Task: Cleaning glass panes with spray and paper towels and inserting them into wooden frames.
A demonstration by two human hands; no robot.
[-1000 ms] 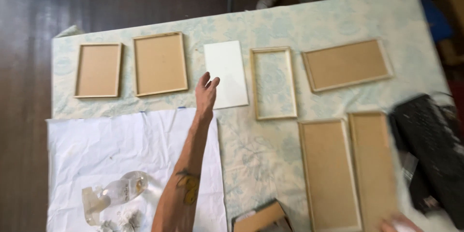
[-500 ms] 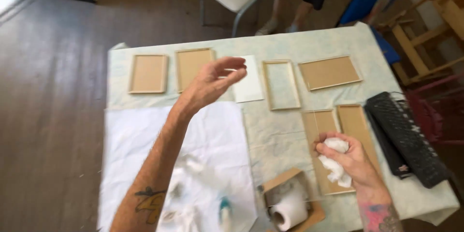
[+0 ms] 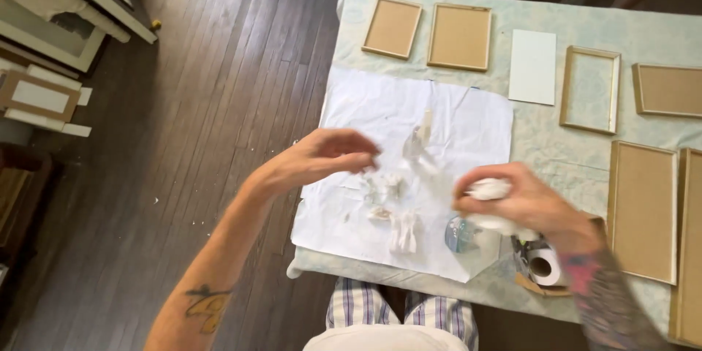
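Right hand (image 3: 530, 201) held a crumpled white paper wad (image 3: 488, 190) in a clenched grip above the white paper sheet (image 3: 439, 113) on the surface; left hand (image 3: 322, 157) hovered released, empty; brown cardboard box (image 3: 545, 287) contained a white paper roll (image 3: 545, 267).

Table (image 3: 545, 142) in pale patterned cloth; frames (image 3: 459, 36), white sheet (image 3: 409, 113) on it.

One open brown cardboard box (image 3: 545, 285) noted at the near edge of the tabletop (image 3: 556, 153), partly hidden behind the right wrist, holding a white paper roll (image 3: 545, 266). No labels, signs or screens observed
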